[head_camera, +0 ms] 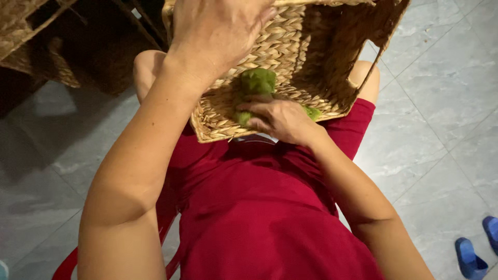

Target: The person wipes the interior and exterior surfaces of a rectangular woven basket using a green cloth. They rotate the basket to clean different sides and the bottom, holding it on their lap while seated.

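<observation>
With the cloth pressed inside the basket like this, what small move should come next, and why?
Probably a short wipe of the green cloth along the woven inner wall. The right hand presses the cloth against the inside of the basket, which lies tipped on the lap, while the left hand grips its rim, steadying it.

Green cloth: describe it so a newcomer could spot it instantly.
Start at the big woven basket tipped on the person's lap, its open side facing the camera. Inside, against its lower wall, the right hand presses a crumpled green cloth. It is the only green, soft thing among tan weave; the left hand grips the rim.
</observation>
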